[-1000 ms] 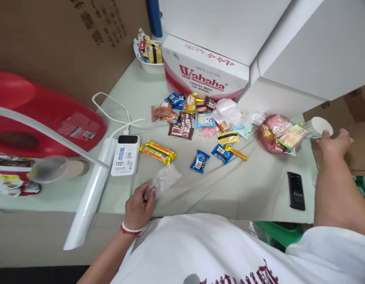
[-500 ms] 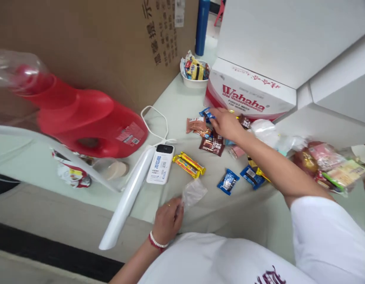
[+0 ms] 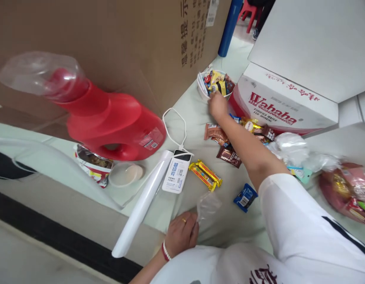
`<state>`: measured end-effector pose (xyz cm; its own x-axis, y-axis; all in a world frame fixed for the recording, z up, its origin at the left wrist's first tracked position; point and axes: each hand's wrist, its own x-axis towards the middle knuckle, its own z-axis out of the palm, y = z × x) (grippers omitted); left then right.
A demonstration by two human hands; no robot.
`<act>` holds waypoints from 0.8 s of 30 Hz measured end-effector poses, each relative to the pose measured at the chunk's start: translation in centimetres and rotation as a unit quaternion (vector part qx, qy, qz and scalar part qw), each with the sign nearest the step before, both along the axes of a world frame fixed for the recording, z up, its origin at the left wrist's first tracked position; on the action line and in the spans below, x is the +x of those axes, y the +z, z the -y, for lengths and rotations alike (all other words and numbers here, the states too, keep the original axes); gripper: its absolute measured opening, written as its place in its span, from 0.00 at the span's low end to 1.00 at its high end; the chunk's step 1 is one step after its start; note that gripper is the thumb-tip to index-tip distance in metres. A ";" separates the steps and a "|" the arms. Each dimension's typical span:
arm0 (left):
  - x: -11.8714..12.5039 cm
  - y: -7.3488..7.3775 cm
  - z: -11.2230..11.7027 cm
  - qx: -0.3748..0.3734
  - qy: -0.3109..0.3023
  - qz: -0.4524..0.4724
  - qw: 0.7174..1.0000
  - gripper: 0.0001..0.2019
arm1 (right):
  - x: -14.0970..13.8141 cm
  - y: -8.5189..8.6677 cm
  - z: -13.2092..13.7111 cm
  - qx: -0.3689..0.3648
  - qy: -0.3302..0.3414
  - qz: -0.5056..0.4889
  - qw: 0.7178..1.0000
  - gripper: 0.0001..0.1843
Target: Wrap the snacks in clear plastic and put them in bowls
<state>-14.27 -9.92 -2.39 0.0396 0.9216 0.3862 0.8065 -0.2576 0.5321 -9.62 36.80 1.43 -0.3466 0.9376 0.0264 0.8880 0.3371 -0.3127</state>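
Note:
My left hand [image 3: 181, 235] rests at the table's near edge, pinching a clear plastic bag [image 3: 208, 205]. My right arm stretches far across the table; my right hand [image 3: 217, 105] is at the front rim of a white bowl of wrapped snacks [image 3: 205, 92], its fingers curled and hidden from me. Loose snack packets lie under and beside that arm: brown ones [image 3: 229, 156], a yellow pair [image 3: 205, 174], a blue one [image 3: 244, 197].
A big red detergent jug [image 3: 111, 120] lies at left, near a power bank [image 3: 177, 176] with white cable and a white tube [image 3: 141, 209]. A Wahaha carton [image 3: 283, 106] and cardboard wall stand behind. A red bag of snacks [image 3: 345, 189] sits at right.
My right hand has gone from a paper cup at far right, across the snack pile, up to the white bowl. My view swung left. The left hand kept its hold on the bag.

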 end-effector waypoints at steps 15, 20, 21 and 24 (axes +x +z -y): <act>0.3 -1.1 0.0 0.014 0.020 -0.043 0.999 0.08 | 18.1 4.2 23.7 -0.045 -0.158 -0.636 0.754 0.10; 0.0 -1.3 -0.2 -0.014 0.019 -0.013 1.000 0.09 | 23.2 5.5 21.6 -0.217 -0.330 -0.760 0.516 0.14; 0.0 -1.2 -0.3 -0.021 0.022 0.006 1.000 0.10 | 23.6 5.9 21.4 -0.223 -0.328 -0.765 0.507 0.14; -0.3 -0.9 -0.2 -0.039 0.059 0.072 0.995 0.09 | 24.9 7.8 22.9 -0.171 -0.255 -0.771 0.558 0.11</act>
